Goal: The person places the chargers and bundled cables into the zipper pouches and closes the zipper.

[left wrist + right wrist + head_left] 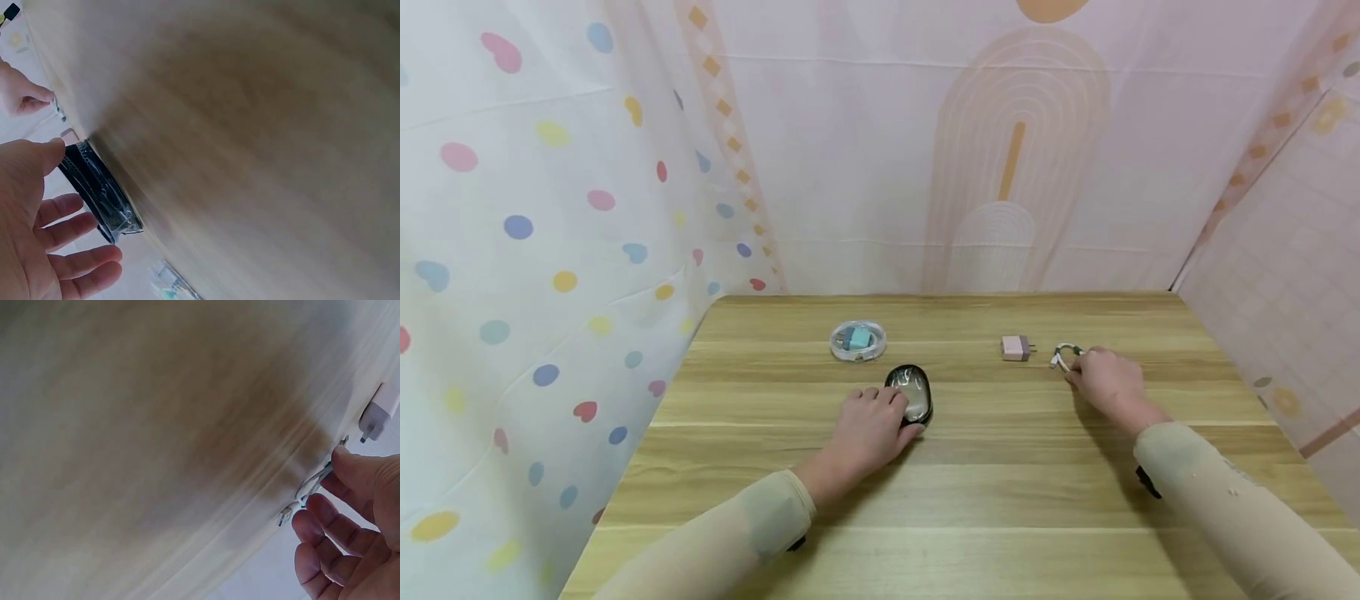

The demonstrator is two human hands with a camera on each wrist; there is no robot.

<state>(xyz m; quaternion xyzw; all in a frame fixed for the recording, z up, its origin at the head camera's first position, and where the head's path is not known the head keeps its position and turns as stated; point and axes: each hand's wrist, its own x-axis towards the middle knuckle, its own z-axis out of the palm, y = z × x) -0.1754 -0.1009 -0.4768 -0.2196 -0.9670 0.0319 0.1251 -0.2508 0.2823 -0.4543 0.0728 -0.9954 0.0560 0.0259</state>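
Note:
On the table, a black oval case [912,392] with a see-through top lies under my left hand [868,429]. The thumb is at its near edge and the bent fingers reach over its left side; the left wrist view shows the case's dark side [103,194] between thumb and fingers. Farther right, my right hand [1108,383] pinches a short white coiled cable [1060,357] by its right side. In the right wrist view, thumb and forefinger meet on the cable [306,490], and the other fingers curl loosely. Left of it sits a pink plug adapter [1015,347], its prongs facing right.
Behind the case, a clear round coil of cable [842,357] surrounds a turquoise plug adapter [861,337]. The wood-grain table [970,500] ends at the back against a patterned curtain [850,167]. A dotted curtain [542,333] hangs on the left.

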